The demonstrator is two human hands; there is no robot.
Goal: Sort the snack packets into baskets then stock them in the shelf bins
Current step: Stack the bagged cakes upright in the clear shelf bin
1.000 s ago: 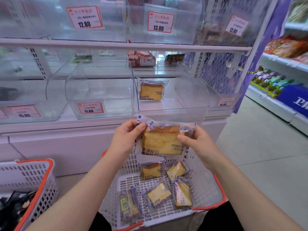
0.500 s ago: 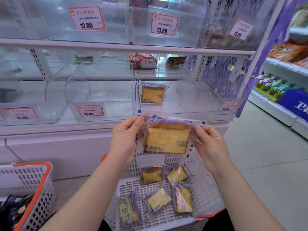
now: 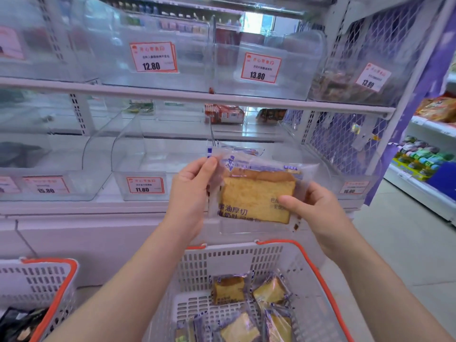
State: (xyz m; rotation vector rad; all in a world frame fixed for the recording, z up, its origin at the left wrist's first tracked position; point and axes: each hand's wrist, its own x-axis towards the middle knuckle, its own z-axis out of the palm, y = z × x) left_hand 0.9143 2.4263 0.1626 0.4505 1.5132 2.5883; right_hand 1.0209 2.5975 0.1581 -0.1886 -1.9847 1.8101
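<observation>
both hands pinch clear-wrapped yellow cake slice packet (image 3: 256, 193), left hand (image 3: 190, 193) at its left edge, right hand (image 3: 318, 211) at right, before clear plastic shelf bin (image 3: 311, 154). stocking barely begun: several packets left in white orange-rimmed basket (image 3: 246, 257).

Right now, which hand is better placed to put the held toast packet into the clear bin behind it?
Probably the right hand: it pinches the toast packet at the side directly before the clear bin. The left hand grips the left edge, by the neighbouring bin.
</observation>
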